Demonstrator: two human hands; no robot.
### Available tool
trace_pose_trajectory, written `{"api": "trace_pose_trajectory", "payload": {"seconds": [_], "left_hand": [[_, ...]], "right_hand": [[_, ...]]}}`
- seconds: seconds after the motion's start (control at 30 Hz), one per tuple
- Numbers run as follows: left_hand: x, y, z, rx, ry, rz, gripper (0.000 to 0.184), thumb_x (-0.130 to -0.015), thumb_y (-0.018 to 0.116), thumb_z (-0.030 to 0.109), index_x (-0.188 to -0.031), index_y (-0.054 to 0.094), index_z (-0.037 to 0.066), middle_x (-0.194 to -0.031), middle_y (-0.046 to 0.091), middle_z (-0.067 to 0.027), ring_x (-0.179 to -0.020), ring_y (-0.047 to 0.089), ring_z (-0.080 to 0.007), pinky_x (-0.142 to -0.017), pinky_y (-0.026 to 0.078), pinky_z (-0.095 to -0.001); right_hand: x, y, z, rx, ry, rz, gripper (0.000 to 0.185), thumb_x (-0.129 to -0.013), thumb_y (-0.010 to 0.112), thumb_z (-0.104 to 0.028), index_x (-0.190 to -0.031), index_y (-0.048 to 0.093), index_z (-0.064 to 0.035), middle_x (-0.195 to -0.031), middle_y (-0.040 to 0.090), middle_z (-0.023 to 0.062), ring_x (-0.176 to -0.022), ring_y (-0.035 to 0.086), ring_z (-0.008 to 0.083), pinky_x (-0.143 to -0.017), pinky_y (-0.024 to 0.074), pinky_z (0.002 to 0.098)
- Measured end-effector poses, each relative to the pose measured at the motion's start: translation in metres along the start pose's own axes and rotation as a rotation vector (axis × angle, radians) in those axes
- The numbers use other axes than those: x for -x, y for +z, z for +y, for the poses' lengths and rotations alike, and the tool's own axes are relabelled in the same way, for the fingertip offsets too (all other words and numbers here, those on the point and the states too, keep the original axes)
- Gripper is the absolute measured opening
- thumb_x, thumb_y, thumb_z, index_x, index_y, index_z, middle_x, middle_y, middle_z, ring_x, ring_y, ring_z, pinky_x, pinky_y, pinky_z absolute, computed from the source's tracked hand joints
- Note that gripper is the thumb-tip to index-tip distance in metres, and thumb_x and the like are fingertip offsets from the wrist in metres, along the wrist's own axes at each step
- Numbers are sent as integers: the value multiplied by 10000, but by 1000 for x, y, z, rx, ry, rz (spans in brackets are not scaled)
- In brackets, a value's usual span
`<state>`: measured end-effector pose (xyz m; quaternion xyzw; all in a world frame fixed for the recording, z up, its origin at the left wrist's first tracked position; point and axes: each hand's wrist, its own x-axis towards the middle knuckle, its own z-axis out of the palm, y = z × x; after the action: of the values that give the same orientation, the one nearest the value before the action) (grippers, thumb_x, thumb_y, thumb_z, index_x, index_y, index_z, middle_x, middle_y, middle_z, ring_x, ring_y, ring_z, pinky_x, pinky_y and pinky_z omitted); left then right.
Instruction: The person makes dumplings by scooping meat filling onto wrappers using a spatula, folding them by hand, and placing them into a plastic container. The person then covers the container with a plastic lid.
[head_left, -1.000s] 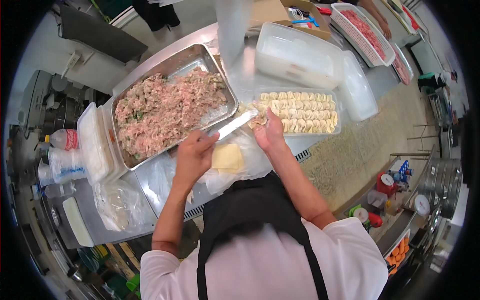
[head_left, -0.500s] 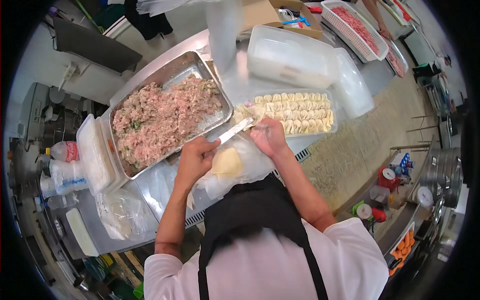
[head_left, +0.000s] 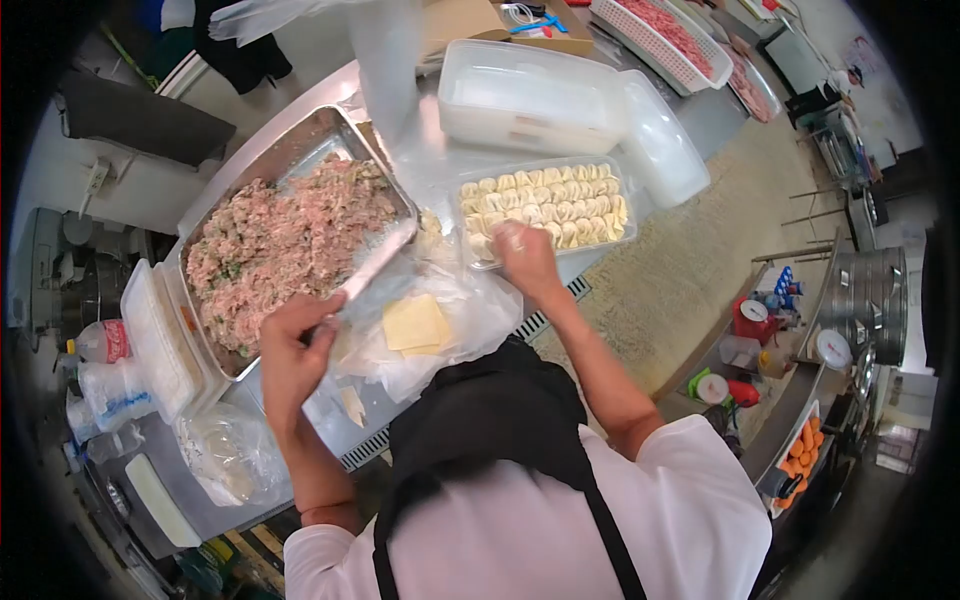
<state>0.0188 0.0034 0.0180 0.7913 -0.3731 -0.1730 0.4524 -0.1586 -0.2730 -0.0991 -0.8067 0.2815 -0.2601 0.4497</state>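
Observation:
My left hand (head_left: 298, 345) is closed around the handle of a flat white spatula (head_left: 378, 262), whose blade reaches over the near right edge of the metal tray (head_left: 402, 192). Pink minced filling (head_left: 285, 240) with green bits is heaped in that tray. My right hand (head_left: 528, 262) is at the near left corner of a clear container (head_left: 628, 232) holding rows of folded dumplings (head_left: 550, 205). Its curled, slightly blurred fingers pinch a dumpling, mostly hidden by the hand. Between my hands, square yellow wrappers (head_left: 416, 324) lie stacked on a plastic bag (head_left: 470, 318).
Behind the dumplings stand an empty-looking plastic tub (head_left: 530, 95) and a translucent lid (head_left: 665, 140). A white basket of meat (head_left: 665, 40) is farther back. Bottles (head_left: 105, 342), stacked lidded boxes (head_left: 165, 340) and a bagged item (head_left: 230, 455) sit at left.
My right hand has moved from beside the metal tray to the dumpling container, taking the filled wrapper along. My left hand has drawn the spatula away leftward. The view has shifted.

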Motion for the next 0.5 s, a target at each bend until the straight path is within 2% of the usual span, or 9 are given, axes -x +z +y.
{"api": "trace_pose_trajectory", "payload": {"seconds": [0.13,0.3,0.37,0.4,0.47,0.5], "left_hand": [[3,-12,-6,12,-83,16,327,-788,668,-72,-1097,745,7,-760,583,-19,-645,435,-67,-561,336,-247],[6,-3,-23,10,-76,2,339,-770,678,-60,-1094,747,12,-729,564,-44,-617,441,-110,-560,343,-271],[5,3,-19,-31,-38,-11,342,-762,683,-53,-1091,748,15,-715,554,-55,-608,443,-126,-560,347,-280],[3,6,-15,-50,-59,-33,344,-757,685,-49,-1088,749,18,-705,546,-63,-600,444,-139,-559,350,-288],[1,10,-10,-66,-77,-61,346,-751,687,-44,-1086,750,20,-695,538,-72,-593,444,-152,-557,353,-297],[0,11,-8,-73,-79,-71,344,-752,688,-43,-1084,750,22,-692,535,-73,-590,442,-149,-555,351,-299]], "right_hand": [[-16,-69,31,10,203,240,401,-988,597,-337,-983,711,47,-902,728,218,-864,712,321,-789,528,396],[-23,-157,63,183,253,248,392,-1002,570,-347,-1038,694,23,-985,701,243,-943,674,379,-845,500,417],[-22,-177,70,477,337,135,332,-950,623,-308,-1035,685,7,-988,681,241,-959,643,416,-863,490,447],[-21,-177,69,481,337,134,332,-950,623,-308,-1035,685,7,-988,681,241,-959,643,416,-863,490,447],[-16,-179,68,718,227,77,271,-832,722,-198,-1011,674,0,-1002,664,231,-974,631,423,-850,495,467],[-14,-179,70,721,230,80,271,-832,722,-198,-1011,674,0,-1002,664,231,-974,631,423,-850,495,467]]}}
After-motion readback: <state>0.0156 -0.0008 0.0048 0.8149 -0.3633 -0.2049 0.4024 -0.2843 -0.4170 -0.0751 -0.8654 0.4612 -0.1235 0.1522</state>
